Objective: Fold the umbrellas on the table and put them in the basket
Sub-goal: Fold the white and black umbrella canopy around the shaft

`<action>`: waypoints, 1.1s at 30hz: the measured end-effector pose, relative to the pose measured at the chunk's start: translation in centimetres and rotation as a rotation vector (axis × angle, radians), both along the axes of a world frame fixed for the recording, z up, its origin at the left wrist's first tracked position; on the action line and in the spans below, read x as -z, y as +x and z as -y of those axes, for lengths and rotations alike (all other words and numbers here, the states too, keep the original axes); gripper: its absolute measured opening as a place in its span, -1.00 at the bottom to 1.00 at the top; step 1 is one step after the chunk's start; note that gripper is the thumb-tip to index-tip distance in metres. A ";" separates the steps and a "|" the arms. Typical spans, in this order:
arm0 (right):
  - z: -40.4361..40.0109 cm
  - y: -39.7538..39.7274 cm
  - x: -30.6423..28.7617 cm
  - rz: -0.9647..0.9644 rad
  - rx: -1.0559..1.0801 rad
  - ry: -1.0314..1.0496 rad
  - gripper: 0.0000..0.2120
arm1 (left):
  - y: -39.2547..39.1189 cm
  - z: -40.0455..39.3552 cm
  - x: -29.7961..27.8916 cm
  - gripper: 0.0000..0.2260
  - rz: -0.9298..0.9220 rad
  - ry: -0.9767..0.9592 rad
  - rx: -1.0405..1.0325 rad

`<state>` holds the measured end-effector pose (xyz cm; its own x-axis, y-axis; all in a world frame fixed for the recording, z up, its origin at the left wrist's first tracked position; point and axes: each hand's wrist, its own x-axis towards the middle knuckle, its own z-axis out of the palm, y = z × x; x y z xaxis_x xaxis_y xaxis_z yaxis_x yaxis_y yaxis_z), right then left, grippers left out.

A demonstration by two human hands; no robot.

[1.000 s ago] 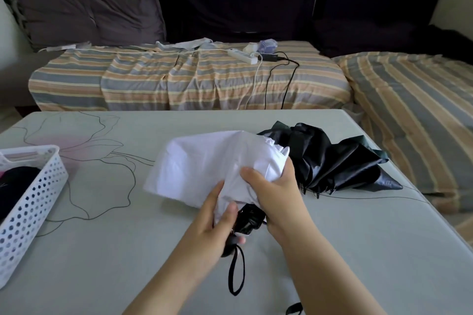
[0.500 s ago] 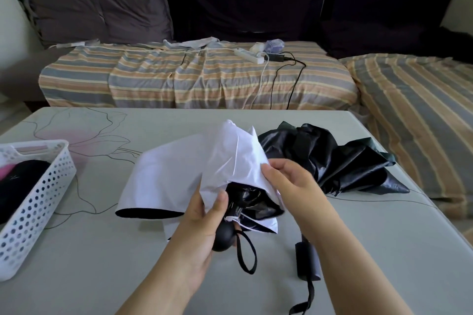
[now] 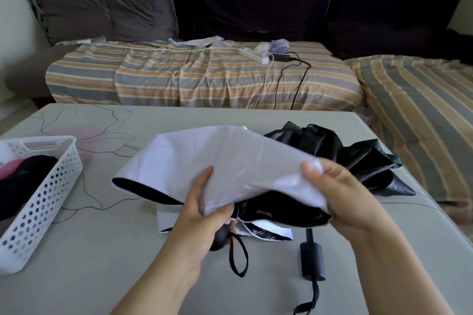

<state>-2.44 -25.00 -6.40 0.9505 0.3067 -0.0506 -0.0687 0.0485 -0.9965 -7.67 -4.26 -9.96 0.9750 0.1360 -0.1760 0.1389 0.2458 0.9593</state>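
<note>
I hold white umbrella (image 3: 230, 161) above worktop (image 3: 102, 250). Left hand (image 3: 202, 212) grip clenched on handle; right hand (image 3: 340, 197) grip pinches canopy edge. Fabric soft, slippery, light: gather at rib tips. Black umbrella (image 3: 345, 158) lies behind; basket (image 3: 46, 199) left.

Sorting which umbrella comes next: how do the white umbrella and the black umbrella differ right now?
The white umbrella is gripped by both the left hand and right hand; the black umbrella lies untouched on the table. The white one is nearer; the black one lies behind it, to the right. Both are still loose, and neither is in the basket.
</note>
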 end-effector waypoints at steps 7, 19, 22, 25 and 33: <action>0.4 0.1 0.2 0.060 0.084 0.043 -0.09 | -0.2 -1.3 -0.2 -0.32 0.066 -0.020 0.266; 1.9 -0.3 -0.8 0.139 0.025 -0.247 -0.30 | 0.2 -1.5 -0.5 -0.72 -0.020 -0.062 -0.029; 2.2 -0.4 -0.2 0.027 -0.008 -0.100 -0.24 | 0.2 -2.2 -0.9 -0.73 -0.004 -0.022 -0.065; 1.8 -0.5 -0.8 -0.090 0.033 0.331 -0.52 | 0.2 -2.2 -0.9 -0.73 0.034 0.062 -0.069; 1.5 -0.6 -2.2 0.060 0.236 -0.236 -0.49 | 0.3 -2.3 -0.2 -0.69 0.098 0.216 -0.052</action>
<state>-3.07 -26.48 -4.17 0.9973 0.0648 -0.0353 -0.0234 -0.1761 -0.9841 -7.36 -2.00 -9.73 0.9767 0.2105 -0.0419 0.0347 0.0376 0.9987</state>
